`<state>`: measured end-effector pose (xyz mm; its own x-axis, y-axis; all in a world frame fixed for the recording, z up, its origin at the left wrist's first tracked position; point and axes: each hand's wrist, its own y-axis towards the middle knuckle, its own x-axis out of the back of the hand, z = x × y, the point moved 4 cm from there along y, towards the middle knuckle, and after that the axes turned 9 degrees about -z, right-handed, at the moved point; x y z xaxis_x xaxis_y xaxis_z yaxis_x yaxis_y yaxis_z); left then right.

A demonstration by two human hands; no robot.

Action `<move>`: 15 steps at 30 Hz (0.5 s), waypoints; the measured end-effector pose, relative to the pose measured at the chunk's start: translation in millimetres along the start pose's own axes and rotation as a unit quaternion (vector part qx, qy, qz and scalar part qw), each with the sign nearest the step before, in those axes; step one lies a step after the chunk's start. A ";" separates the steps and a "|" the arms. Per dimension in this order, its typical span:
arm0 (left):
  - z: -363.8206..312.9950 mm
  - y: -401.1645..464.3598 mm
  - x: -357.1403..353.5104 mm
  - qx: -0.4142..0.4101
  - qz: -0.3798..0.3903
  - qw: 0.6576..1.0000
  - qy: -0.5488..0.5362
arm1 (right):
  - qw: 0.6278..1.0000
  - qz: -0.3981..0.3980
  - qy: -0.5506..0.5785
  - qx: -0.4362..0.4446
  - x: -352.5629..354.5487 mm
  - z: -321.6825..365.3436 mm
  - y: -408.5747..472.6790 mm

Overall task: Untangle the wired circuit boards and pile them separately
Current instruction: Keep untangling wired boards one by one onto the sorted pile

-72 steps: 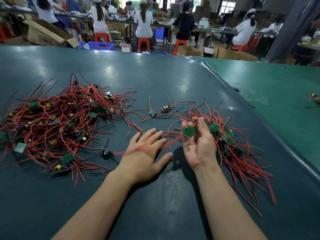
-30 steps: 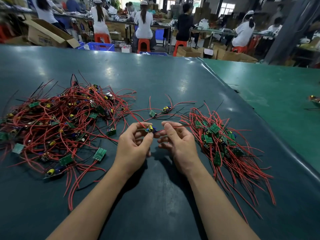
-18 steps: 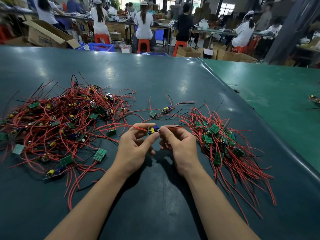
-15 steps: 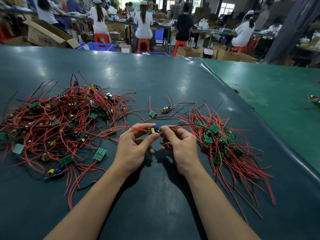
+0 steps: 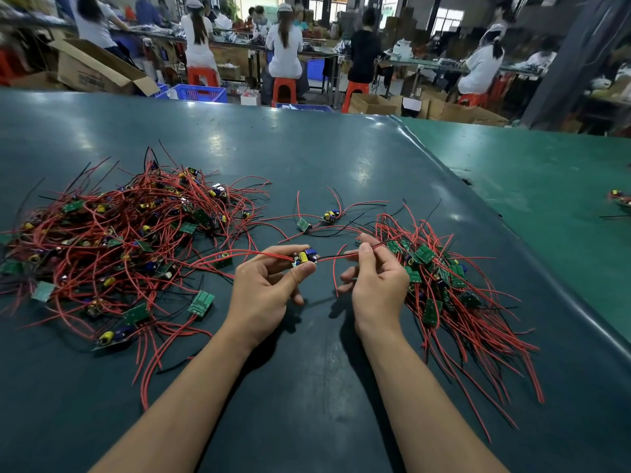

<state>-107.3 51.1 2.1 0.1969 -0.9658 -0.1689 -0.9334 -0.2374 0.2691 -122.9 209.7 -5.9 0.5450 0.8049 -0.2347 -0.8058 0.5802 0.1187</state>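
Big tangled heap (image 5: 112, 240) of red-wired circuit boards sits toward the left edge of the table (image 5: 307, 158), clearly the larger share, so most of the job looks undone. Sorted pile (image 5: 450, 291) lies nearer the right edge, boards bunched together and leads fanned toward the near side; smaller than the heap, roughly a third done by my guess. Two loose boards (image 5: 319, 220) with wires lie mid-table between the piles, farther from the person than the hands.

Board in hand (image 5: 305, 257): raised just above mid-table, left hand (image 5: 263, 291) pinching it between thumb and fingertips, one red lead trailing back into the heap, so likely not yet free. Right hand (image 5: 379, 285) curled, pinching its dark lead (image 5: 336, 256) just beside the board.

Surface: dark teal glossy mat, lighter green table (image 5: 546, 186) abutting on the right. Room: busy workshop, seated workers on orange stools (image 5: 283, 90) at far benches, cardboard boxes (image 5: 92, 68), blue crate (image 5: 201, 93).
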 end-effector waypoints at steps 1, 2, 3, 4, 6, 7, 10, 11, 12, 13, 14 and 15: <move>0.5 0.1 -0.3 0.002 0.003 1.000 0.003 | 1.000 -0.001 0.014 -0.008 0.0 -0.2 0.7; 1.0 0.2 -0.7 0.005 0.005 1.000 0.003 | 0.999 -0.001 0.030 -0.017 -0.3 -0.1 1.2; 1.5 0.4 -0.6 0.009 0.004 1.000 0.000 | 0.998 -0.002 0.050 -0.028 -0.7 -0.2 1.9; 1.8 0.7 -0.4 0.013 0.002 1.000 -0.003 | 0.996 -0.004 0.076 -0.045 -0.8 -0.4 2.8; 1.6 0.8 0.0 0.017 0.000 1.000 -0.003 | 0.986 -0.012 0.136 -0.094 -0.2 -2.0 5.7; 1.3 0.4 -0.1 0.018 0.004 1.000 -0.002 | 0.981 -0.016 0.156 -0.118 0.7 -3.3 7.1; 0.1 -2.5 -2.6 0.013 0.024 1.000 0.002 | 0.973 -0.020 0.173 -0.152 2.9 -6.9 10.1; -0.4 -3.2 -3.2 0.011 0.027 1.000 0.005 | 0.974 -0.020 0.171 -0.150 3.0 -7.9 10.9; -0.7 -3.4 -3.6 0.010 0.027 1.000 0.007 | 0.976 -0.021 0.164 -0.142 3.2 -8.1 11.5; -0.8 -3.2 -3.4 0.010 0.026 1.000 0.009 | 0.980 -0.023 0.150 -0.126 3.6 -7.6 12.1; -0.8 -2.7 -2.7 0.011 0.023 1.000 0.009 | 0.986 -0.024 0.128 -0.103 4.1 -6.5 12.6; -0.6 -2.2 -1.7 0.014 0.018 1.000 0.006 | 0.992 -0.024 0.103 -0.075 4.7 -4.6 12.7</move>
<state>-105.4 53.2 2.3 0.1664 -0.9748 -0.1487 -0.9477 -0.1997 0.2488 -131.6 220.2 -9.9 0.5375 0.7251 -0.4305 -0.8137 0.5800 -0.0390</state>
